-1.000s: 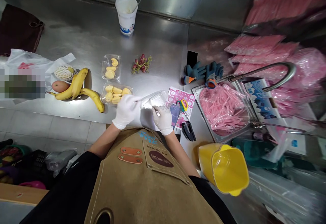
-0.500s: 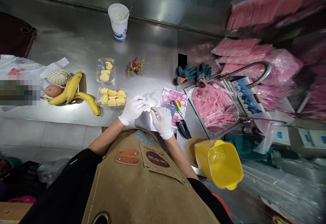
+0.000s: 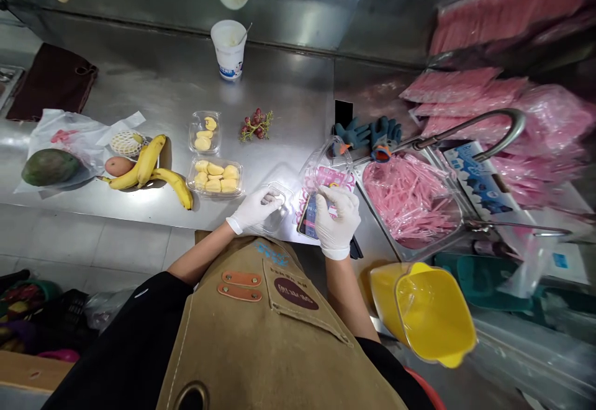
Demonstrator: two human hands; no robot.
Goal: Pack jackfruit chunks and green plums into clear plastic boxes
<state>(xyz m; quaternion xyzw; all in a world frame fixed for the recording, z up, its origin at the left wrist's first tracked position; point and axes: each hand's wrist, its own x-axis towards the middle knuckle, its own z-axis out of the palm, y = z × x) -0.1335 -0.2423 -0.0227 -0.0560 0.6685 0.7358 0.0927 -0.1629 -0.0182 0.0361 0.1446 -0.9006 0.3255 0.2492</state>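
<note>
My left hand (image 3: pixel 258 209), in a white glove, pinches the near-left side of a clear plastic container (image 3: pixel 280 204) at the counter's front edge. My right hand (image 3: pixel 338 218), also gloved, grips a clear domed plastic lid (image 3: pixel 326 160) by its near edge. The lid is raised over a pink printed sheet (image 3: pixel 342 177) and partly covers the scissors there. A phone (image 3: pixel 307 218) with a lit screen lies just left of my right hand. Left of my left hand stand two clear boxes, a larger one (image 3: pixel 215 194) and a smaller one (image 3: pixel 205 149), holding pale yellow pieces.
Red grapes (image 3: pixel 257 125) lie behind the boxes; bananas (image 3: pixel 149 160) and a mango (image 3: pixel 51 168) are farther left. A white tub (image 3: pixel 230 53) stands at the back. Rightward are gloves (image 3: pixel 354 133), a tray of pink packets (image 3: pixel 405 199), a faucet (image 3: pixel 512 125) and a yellow bin (image 3: pixel 426 317).
My hands have moved apart. The right one has swung rightward with the clear lid, while the left stays at the clear container. The view has shifted slightly, showing more at left.
</note>
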